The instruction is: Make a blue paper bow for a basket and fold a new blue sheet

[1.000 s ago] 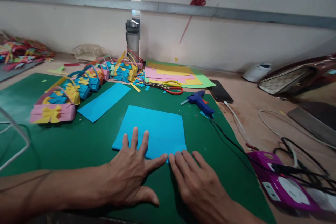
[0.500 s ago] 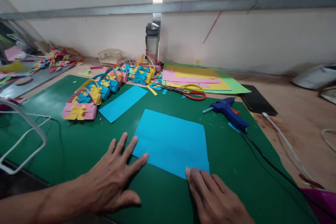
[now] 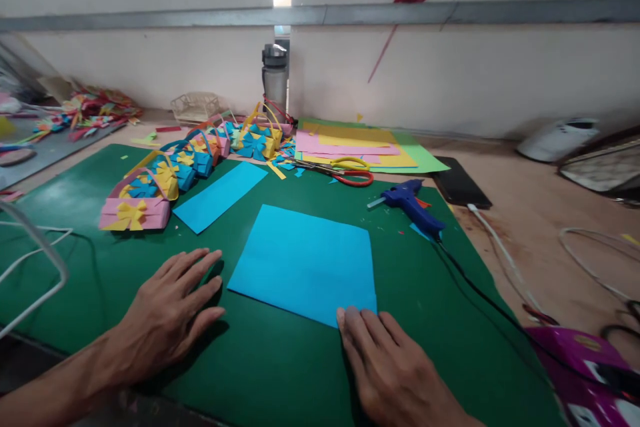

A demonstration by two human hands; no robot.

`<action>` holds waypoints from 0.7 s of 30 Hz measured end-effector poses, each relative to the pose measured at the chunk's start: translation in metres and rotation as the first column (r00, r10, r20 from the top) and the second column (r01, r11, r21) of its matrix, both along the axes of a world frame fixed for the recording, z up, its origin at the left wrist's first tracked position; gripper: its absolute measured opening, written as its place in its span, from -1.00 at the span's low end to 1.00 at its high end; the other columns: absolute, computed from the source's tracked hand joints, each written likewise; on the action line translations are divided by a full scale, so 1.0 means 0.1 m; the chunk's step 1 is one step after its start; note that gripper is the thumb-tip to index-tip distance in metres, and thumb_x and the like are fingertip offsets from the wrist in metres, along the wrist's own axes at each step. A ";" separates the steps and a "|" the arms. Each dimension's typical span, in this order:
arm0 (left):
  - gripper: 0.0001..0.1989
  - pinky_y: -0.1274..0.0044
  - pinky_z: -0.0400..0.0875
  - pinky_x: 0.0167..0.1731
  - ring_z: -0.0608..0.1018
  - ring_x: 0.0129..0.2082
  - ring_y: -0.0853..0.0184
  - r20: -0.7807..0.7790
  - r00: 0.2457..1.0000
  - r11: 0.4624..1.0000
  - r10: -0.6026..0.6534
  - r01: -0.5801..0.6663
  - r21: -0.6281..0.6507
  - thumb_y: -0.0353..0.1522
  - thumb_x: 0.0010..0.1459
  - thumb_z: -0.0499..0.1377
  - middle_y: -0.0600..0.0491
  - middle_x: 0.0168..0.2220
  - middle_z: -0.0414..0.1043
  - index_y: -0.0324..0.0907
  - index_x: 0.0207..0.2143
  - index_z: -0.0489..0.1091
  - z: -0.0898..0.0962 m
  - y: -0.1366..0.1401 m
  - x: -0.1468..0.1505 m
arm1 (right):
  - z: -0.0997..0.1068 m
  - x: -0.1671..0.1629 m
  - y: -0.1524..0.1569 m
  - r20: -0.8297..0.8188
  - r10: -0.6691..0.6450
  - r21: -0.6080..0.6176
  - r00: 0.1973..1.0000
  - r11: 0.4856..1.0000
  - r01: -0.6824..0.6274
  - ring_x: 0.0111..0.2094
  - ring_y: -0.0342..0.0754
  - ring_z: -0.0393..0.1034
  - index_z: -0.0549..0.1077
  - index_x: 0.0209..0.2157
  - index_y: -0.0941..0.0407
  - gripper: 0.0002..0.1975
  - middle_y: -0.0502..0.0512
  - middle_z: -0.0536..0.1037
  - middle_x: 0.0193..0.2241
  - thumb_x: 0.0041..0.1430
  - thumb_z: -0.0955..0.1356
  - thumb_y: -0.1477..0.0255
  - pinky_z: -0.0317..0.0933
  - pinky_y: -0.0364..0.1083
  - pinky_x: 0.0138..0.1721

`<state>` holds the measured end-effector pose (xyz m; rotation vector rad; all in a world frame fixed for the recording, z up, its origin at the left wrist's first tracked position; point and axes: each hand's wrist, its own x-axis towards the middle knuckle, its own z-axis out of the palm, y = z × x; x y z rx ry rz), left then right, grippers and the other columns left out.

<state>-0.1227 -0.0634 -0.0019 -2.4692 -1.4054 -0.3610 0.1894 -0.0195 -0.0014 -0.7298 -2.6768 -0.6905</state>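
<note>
A sheet of blue paper (image 3: 305, 260) lies on the green mat (image 3: 270, 360) in front of me. Its near edge looks folded or doubled, though I cannot be sure. My right hand (image 3: 393, 360) has its fingers pressed together at the sheet's near right corner, gripping it there. To the left of the sheet, my left hand (image 3: 173, 307) is open above the mat, fingers stretched out and apart from the paper. A narrower blue paper strip (image 3: 221, 197) rests behind, towards the left.
Small paper baskets with bows (image 3: 135, 213) stand in a row at left. Behind are scissors (image 3: 345, 172), coloured sheets (image 3: 350, 143) and a bottle (image 3: 275, 77). A blue glue gun (image 3: 413, 205) with its cord lies right, near a phone (image 3: 461, 182). A white wire frame (image 3: 47, 247) juts in at left.
My left hand has come off the sheet's left edge and moved left. My right hand stays at the near right corner. The whole view has swung slightly right.
</note>
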 end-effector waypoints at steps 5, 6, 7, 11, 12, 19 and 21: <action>-0.70 0.36 0.27 -0.22 0.40 -0.18 0.17 0.073 0.918 0.912 -0.389 0.395 -0.113 -0.29 0.27 0.01 -0.13 -0.10 0.38 -0.25 -0.01 0.24 0.16 0.35 0.39 | 0.16 -0.05 -0.01 0.187 0.023 -0.101 0.982 0.995 -0.004 -0.32 0.09 0.34 0.32 0.04 0.28 -0.56 0.22 0.48 -0.33 0.07 0.21 0.59 0.16 0.07 -0.29; -0.69 0.37 0.26 -0.26 0.40 -0.23 0.18 0.067 0.889 0.873 -0.453 0.458 -0.167 -0.26 0.27 0.00 -0.12 -0.13 0.39 -0.25 -0.01 0.24 0.17 0.42 0.47 | 0.19 -0.06 -0.01 0.219 0.029 -0.141 0.975 0.990 0.002 -0.35 0.08 0.33 0.28 0.07 0.26 -0.54 0.19 0.47 -0.35 0.10 0.22 0.56 0.15 0.05 -0.33; -0.67 0.37 0.25 -0.30 0.39 -0.27 0.19 0.059 0.862 0.837 -0.504 0.504 -0.214 -0.22 0.27 0.00 -0.11 -0.15 0.39 -0.24 -0.01 0.25 0.18 0.49 0.53 | 0.22 -0.07 -0.01 0.242 0.033 -0.177 0.970 0.984 0.011 -0.38 0.06 0.31 0.26 0.09 0.24 -0.54 0.16 0.45 -0.38 0.12 0.22 0.53 0.13 0.03 -0.37; -0.56 0.37 0.19 -0.39 0.34 -0.36 0.22 0.058 0.796 0.740 -0.602 0.584 -0.333 -0.07 0.22 0.00 -0.06 -0.20 0.36 -0.16 0.02 0.25 0.14 0.67 0.61 | 0.28 -0.06 0.04 0.283 0.051 -0.277 0.958 0.961 0.031 -0.38 0.04 0.28 0.22 0.11 0.17 -0.52 0.11 0.41 -0.37 0.13 0.26 0.48 0.09 0.02 -0.36; -0.54 0.36 0.18 -0.39 0.34 -0.36 0.22 0.068 0.791 0.729 -0.608 0.590 -0.347 -0.05 0.22 -0.02 -0.06 -0.20 0.36 -0.14 0.03 0.24 0.13 0.69 0.61 | 0.28 -0.04 0.05 0.287 0.063 -0.297 0.956 0.954 0.026 -0.36 0.04 0.28 0.21 0.12 0.16 -0.51 0.11 0.41 -0.35 0.13 0.27 0.48 0.08 0.02 -0.35; -0.48 0.35 0.15 -0.35 0.35 -0.34 0.21 0.110 0.783 0.709 -0.612 0.605 -0.362 -0.01 0.25 -0.16 -0.07 -0.15 0.34 -0.10 0.09 0.19 0.10 0.72 0.57 | 0.26 0.16 0.14 0.229 0.159 -0.425 0.960 0.904 -0.049 -0.24 0.05 0.25 0.22 0.11 0.16 -0.55 0.16 0.41 -0.23 0.16 0.27 0.48 0.07 0.05 -0.22; -0.47 0.35 0.15 -0.36 0.35 -0.35 0.22 0.115 0.784 0.706 -0.611 0.604 -0.370 0.00 0.25 -0.17 -0.06 -0.16 0.34 -0.10 0.09 0.20 0.12 0.73 0.58 | 0.25 0.26 0.14 0.205 0.152 -0.418 0.967 0.907 -0.054 -0.20 0.08 0.25 0.23 0.11 0.16 -0.53 0.18 0.42 -0.21 0.14 0.27 0.49 0.06 0.07 -0.18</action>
